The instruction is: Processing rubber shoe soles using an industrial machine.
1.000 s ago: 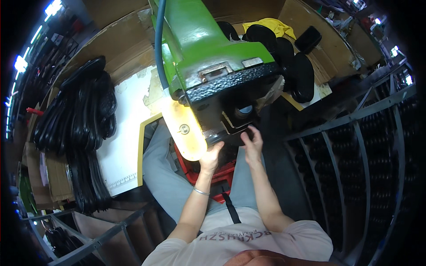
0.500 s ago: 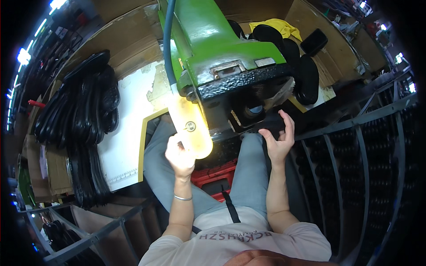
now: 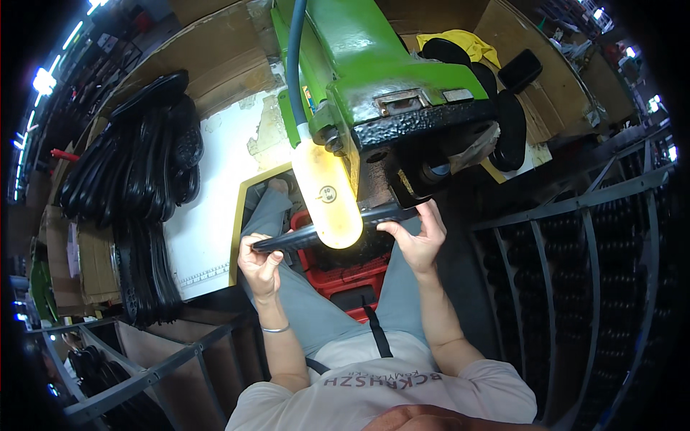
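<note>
Under the green cast-metal machine (image 3: pixel 366 65), both hands grip one long flat black strip (image 3: pixel 381 214).
Left hand (image 3: pixel 260 260) pinches its left end, right hand (image 3: pixel 420 241) curls round the other; a glowing yellow lamp (image 3: pixel 327 194) hides the middle, probably rubber.

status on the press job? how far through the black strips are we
Done: cannot tell; black parts lie behind the green machine, finished or not is unclear. In hand: one long black strip, left hand at one end, right hand at the other, held level under the machine's black head, beside the glowing lamp. Left: a big heap of similar black strips on the person's left.
</note>
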A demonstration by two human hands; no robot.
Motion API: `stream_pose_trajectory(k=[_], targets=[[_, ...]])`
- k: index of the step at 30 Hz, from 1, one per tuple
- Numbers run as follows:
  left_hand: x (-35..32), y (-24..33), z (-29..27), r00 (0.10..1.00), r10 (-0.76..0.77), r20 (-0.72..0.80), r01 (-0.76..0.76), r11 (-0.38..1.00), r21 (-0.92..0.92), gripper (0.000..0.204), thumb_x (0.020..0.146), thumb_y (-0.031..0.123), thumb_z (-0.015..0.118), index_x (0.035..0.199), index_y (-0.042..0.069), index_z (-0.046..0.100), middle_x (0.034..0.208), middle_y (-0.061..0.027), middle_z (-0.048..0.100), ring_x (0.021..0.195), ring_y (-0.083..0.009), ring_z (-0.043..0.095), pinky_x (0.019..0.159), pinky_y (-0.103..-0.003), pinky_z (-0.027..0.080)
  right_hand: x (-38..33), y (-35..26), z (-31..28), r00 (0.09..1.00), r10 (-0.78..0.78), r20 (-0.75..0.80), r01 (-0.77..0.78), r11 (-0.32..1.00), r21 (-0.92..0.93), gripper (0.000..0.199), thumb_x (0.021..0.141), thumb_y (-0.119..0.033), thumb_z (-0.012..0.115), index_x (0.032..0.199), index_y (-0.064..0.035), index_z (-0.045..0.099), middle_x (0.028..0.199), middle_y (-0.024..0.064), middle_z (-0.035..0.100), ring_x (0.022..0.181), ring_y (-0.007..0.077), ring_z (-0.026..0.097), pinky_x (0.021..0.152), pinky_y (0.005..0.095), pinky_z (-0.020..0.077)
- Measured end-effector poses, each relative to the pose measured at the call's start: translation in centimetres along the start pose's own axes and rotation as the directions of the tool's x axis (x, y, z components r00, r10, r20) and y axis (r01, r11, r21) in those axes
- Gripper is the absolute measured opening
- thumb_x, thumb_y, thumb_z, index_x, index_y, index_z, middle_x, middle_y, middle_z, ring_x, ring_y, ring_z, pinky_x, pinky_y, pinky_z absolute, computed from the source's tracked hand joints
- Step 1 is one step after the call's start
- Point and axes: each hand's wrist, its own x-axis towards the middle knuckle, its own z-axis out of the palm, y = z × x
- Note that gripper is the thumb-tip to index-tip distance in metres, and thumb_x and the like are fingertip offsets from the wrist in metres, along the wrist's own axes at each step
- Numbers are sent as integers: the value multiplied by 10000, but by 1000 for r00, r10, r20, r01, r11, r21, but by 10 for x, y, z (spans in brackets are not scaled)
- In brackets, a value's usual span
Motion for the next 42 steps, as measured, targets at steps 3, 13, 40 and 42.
stream_pose_trajectory(k=[3,13,40,42], targets=[[0,-2,-3,999,-49,-8,50,985,166,317,756,12,762,883,21,472,822,-64,507,747,-154,540,978,-562,462,-1,5,1,996,84,19,-84,996,29,582,542,-79,894,1057,4,634,1031,124,639,940,265,617,837,342,505],[23,-8,108,965,169,199,-248,831,498,226,686,-38,695,876,-14,574,834,-101,614,748,-154,610,700,-272,497,33,18,-87,985,145,-93,-137,987,87,606,657,89,802,1200,20,541,1196,89,502,1067,206,562,905,323,512],[8,15,-32,988,-18,154,-79,797,598,352,685,97,823,850,18,522,806,-92,558,787,-235,607,894,-389,483,17,-20,27,971,-240,21,239,970,52,559,530,-56,897,1026,45,660,954,143,679,812,259,671,725,326,546],[11,17,-6,947,29,320,-308,361,880,336,635,120,816,846,33,569,799,-116,610,800,-311,606,948,-472,442,21,-25,27,943,-331,38,332,943,-23,520,534,-70,897,986,39,664,930,136,680,805,265,672,717,336,549]])
